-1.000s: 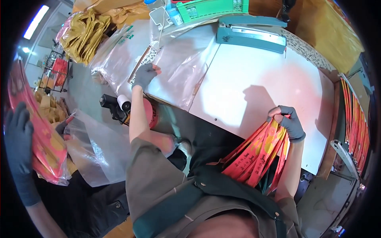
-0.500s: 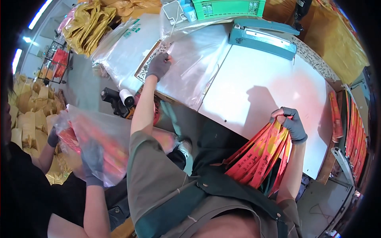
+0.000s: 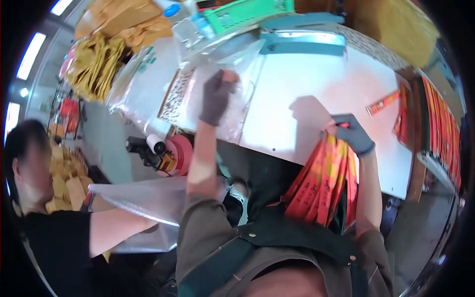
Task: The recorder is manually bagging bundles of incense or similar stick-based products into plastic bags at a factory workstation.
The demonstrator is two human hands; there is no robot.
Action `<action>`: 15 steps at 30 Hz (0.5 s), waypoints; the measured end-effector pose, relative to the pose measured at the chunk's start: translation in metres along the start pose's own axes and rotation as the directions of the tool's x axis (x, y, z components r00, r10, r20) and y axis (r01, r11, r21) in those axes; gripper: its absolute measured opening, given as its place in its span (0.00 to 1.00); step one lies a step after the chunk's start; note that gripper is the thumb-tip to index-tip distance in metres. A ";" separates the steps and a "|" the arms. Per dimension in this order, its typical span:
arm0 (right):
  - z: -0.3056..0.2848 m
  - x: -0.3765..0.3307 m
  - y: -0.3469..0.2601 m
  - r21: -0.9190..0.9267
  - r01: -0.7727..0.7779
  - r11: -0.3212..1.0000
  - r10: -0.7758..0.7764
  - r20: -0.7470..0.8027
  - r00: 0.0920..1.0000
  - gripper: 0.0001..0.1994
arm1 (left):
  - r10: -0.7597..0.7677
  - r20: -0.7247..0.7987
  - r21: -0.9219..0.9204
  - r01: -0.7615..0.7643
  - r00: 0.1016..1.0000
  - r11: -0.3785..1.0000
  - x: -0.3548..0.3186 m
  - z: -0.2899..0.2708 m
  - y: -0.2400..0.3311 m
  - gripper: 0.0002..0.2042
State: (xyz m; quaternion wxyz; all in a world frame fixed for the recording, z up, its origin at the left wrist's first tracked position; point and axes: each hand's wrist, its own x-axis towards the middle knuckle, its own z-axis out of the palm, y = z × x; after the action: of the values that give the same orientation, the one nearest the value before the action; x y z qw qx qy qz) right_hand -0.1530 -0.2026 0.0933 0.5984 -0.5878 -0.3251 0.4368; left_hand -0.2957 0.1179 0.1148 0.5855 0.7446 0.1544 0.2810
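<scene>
My left hand [image 3: 217,99], in a grey glove with bare fingertips, is closed over a clear plastic bag [image 3: 236,67] on the table's left part; motion blurs its fingers. In my right hand [image 3: 354,134], gloved alike, the tops of a bunch of long, flat red and yellow printed strips [image 3: 321,185] are gripped together. The strips fan out downward in front of my body, past the table's near edge. Under the right hand lies the white tabletop [image 3: 282,106]. One loose red strip [image 3: 383,105] lies aslant on it, to the right.
A teal bar sealer [image 3: 303,43] stands at the table's back, beside a green crate [image 3: 252,17]. More red strips [image 3: 443,128] stand in a rack at right. At left, a co-worker [image 3: 54,232] handles a clear bag [image 3: 153,198]. A tape dispenser [image 3: 148,148] is near the table's left edge.
My left hand has moved right and nearer across the plastic. The right hand still holds the bunch. A loose strip now lies aslant on the tabletop. The co-worker's red-filled bag is out of sight.
</scene>
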 end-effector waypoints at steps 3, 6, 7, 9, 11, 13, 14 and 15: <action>0.010 0.016 -0.011 -0.019 0.024 1.000 -0.023 0.041 0.999 0.15 | 0.246 0.058 0.339 -0.251 0.968 0.907 -0.033 0.072 0.002 0.05; 0.019 0.020 -0.009 -0.002 -0.007 1.000 0.006 -0.040 0.999 0.16 | 0.206 0.049 0.321 -0.211 0.977 0.923 -0.058 0.120 0.003 0.07; 0.016 0.020 -0.005 -0.003 0.011 1.000 -0.011 -0.063 0.998 0.16 | 0.201 0.074 0.301 -0.214 0.977 0.929 -0.064 0.131 0.005 0.07; 0.015 0.017 -0.006 -0.135 -0.021 0.991 0.002 -0.136 0.991 0.13 | 0.271 0.069 0.453 -0.272 0.960 0.849 -0.075 0.146 0.012 0.07; 0.012 0.013 -0.007 -0.262 -0.054 0.964 0.004 -0.187 0.982 0.11 | 0.316 0.089 0.444 -0.322 0.944 0.836 -0.083 0.151 0.013 0.06; 0.010 0.011 -0.009 -0.308 -0.078 0.948 0.028 -0.162 0.986 0.11 | 0.262 0.140 0.462 -0.297 0.955 0.836 -0.088 0.150 0.018 0.06; 0.012 0.010 -0.011 -0.305 -0.077 0.949 0.028 -0.162 0.986 0.11 | 0.260 0.141 0.464 -0.296 0.955 0.835 -0.088 0.149 0.015 0.06; 0.014 0.009 -0.013 -0.228 -0.057 0.972 0.024 -0.143 0.989 0.10 | 0.309 0.111 0.455 -0.325 0.945 0.829 -0.085 0.148 0.011 0.06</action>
State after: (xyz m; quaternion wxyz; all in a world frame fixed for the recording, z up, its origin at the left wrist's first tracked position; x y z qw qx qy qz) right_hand -0.1603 -0.1880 0.1069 0.5380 -0.6890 -0.3193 0.3660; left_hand -0.2757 -0.0493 0.0817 0.3364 0.8833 0.0824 0.3161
